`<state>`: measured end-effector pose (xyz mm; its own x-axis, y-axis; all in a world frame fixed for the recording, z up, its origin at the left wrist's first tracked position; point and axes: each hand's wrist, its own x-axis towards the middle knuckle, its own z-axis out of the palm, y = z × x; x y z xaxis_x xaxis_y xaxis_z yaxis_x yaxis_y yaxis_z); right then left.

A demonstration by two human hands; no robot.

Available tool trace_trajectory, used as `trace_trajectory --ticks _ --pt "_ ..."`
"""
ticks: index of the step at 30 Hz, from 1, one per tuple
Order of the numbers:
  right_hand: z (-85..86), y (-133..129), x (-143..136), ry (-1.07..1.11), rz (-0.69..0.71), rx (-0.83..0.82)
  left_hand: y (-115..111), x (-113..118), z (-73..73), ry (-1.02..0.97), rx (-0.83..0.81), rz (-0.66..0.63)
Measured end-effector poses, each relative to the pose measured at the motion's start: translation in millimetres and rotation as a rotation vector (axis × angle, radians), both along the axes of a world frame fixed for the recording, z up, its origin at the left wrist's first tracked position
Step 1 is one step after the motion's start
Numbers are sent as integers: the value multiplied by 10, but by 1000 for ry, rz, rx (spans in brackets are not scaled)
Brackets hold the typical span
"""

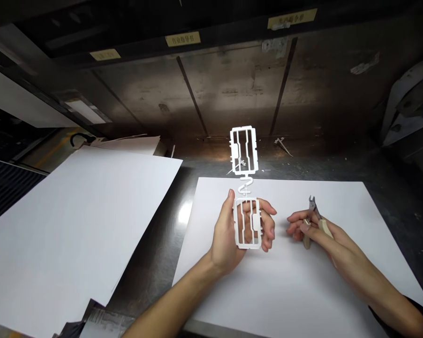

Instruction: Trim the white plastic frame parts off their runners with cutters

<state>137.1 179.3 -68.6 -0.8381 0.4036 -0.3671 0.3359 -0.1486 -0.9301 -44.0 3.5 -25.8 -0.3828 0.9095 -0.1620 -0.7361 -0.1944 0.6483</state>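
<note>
My left hand (229,234) holds a white plastic part (238,224) made of two rectangular frames. A curvy connecting strip joins the frames, one above the other. The lower frame lies against my palm and fingers, and the upper one sticks out beyond my fingertips. In my right hand (324,237) is a pair of small cutting pliers (313,206) with cream handles, its jaws pointing up and away from me. The pliers and the plastic part are apart. Both hands are above a white sheet (268,295).
Large white sheets (85,202) are stacked on the left. Thin white scraps (283,145) lie on the dark metal bench (144,263) near the back. A metal back panel (232,94) stands behind, with yellow labels (182,39) above it.
</note>
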Motion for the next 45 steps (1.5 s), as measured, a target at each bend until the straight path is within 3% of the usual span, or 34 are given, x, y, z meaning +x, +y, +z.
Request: trace_trajectory --ticks 14,17,21,25,28,30,33,36,41,45 --pt "66 2 18 -74 94 69 32 2 -23 19 -63 11" --pt "67 9 33 -79 8 160 45 26 -17 32 -116 37" --pt "122 57 28 -7 -101 222 28 50 3 309 -245 4" --pt "266 113 33 46 -100 270 2 56 48 526 -349 -65" --pt "469 118 94 72 -61 377 0 63 82 598 -348 -144" --pt "628 113 128 97 -24 501 6 78 86 584 -333 -184" --pt "781 128 104 83 75 625 19 114 69 422 -293 -139" --pt "751 157 22 41 143 646 30 136 62 353 -272 -88" --pt "574 151 -4 -62 213 546 29 119 88 426 -278 -91" --pt "543 139 21 -74 300 518 32 119 100 517 -253 -98"
